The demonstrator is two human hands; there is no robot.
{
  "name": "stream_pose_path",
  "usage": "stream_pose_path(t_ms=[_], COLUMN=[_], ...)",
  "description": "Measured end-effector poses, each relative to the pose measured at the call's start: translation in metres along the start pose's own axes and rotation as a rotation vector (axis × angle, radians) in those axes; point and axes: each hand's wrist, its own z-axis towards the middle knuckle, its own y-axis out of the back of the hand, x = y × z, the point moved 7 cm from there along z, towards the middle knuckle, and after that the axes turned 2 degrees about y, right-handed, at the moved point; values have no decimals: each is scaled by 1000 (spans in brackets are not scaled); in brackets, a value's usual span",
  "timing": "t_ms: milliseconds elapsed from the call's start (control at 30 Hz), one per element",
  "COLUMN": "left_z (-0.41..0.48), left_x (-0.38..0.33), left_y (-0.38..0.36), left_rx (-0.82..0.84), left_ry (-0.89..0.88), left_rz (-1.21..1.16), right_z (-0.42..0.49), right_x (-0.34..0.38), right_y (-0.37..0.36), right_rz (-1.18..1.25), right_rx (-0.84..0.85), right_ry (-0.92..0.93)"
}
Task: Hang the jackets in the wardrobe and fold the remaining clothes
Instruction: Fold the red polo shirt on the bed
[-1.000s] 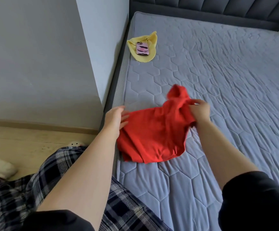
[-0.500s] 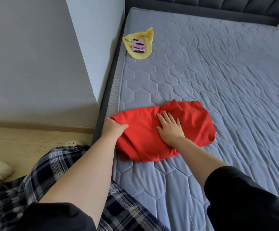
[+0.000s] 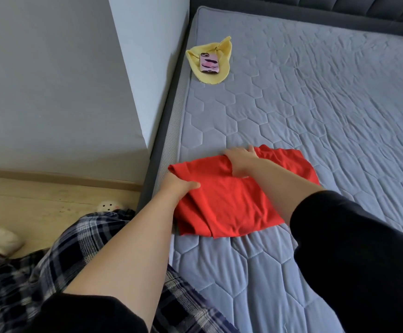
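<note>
Red garment (image 3: 234,207): soft, matte, thin-looking fabric, partly folded into a rough rectangle with rounded, slack corners; it lies on the mattress near the left edge, just in front of the person.
Folds: a flap is doubled over across the upper part, and creases run diagonally from the left hand toward the near hem; the near edge shows layered hems.
Left hand (image 3: 178,186): grips the garment's left edge, thumb on top of the cloth and fingers curled under it, bunching the fabric there.
Right hand (image 3: 241,162): set on the garment's far edge, fingers bent over the fold and holding the cloth at its top rim; the fingertips are partly hidden by the fabric.
Sleeves: black, loose, pushed above both bare forearms.
Mattress (image 3: 315,121): grey-blue quilted cover stitched in hexagons, lightly wrinkled toward the right; a mesh band runs along its left side.
Bed frame (image 3: 340,13): dark grey, with a padded, channelled headboard at the far end.
Yellow cloth (image 3: 222,74): small, rumpled, with a pointed end, lying far up the mattress by the left edge, well apart from the garment.
Phone (image 3: 209,63): rectangular, pink patterned case, resting on the yellow cloth.
Wall (image 3: 51,80): pale grey, smooth, with a projecting corner beside the bed.
Floor (image 3: 39,203): light wood planks with a wooden skirting strip.
Trousers (image 3: 27,272): dark checked fabric at the lower left.
</note>
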Motion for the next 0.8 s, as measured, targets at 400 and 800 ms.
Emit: stream_pose_path(t_ms=[400, 800], left_z=[-15, -120], left_x=[-59, -178], left_y=[9, 51], left_rx=[67, -480], left_ry=[-257, -1545], left_rz=[112, 708], right_z=[-9, -93], right_x=[-44, -44], right_y=[35, 167], right_rz=[-67, 24], right_rx=[115, -1025], right_ry=[-86, 166])
